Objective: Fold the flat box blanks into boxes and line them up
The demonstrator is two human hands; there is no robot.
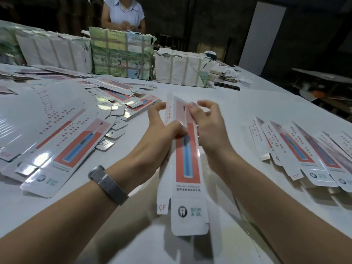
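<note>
Above the white bench (238, 111), both hands hold one long box blank (187, 159) between them, lengthwise away from the person. The left hand (162, 130) grips its left edge, thumb curled onto the printed face; the right hand (207, 124) pinches the right edge. Flat blanks (62, 134) fan out at left; folded boxes (304, 151) lie in a row at right.
</note>
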